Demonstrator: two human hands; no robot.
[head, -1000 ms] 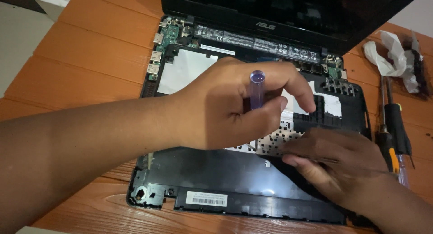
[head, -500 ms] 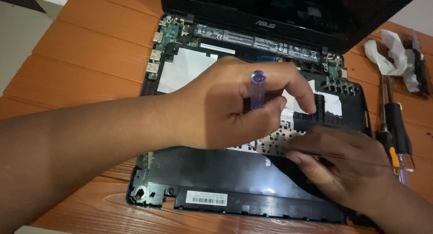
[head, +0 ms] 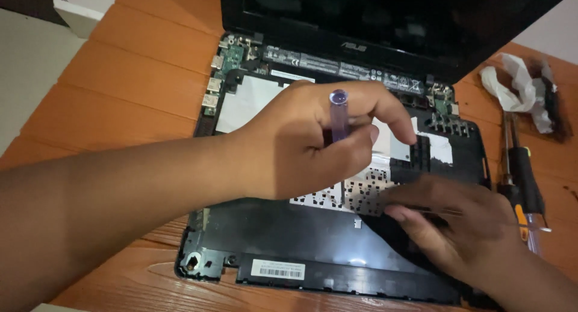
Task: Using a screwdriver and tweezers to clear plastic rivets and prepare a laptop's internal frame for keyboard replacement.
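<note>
Mid-frame: our left hand [head: 301,143] clenches a translucent purple screwdriver handle [head: 338,113]; our right hand [head: 463,228], fingers flat, presses the opened laptop's [head: 271,228] perforated metal keyboard plate [head: 361,191].

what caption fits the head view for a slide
Left hand grips a purple-handled screwdriver over an opened laptop; right hand steadies it.

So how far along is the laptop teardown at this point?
Done: the laptop lies open with its board and metal plate bared. In hand: the left hand grips a purple tool upright over the keyboard back, while the right hand presses its edge. Left: the keyboard back still sits in the frame; screwdrivers lie unused.
</note>
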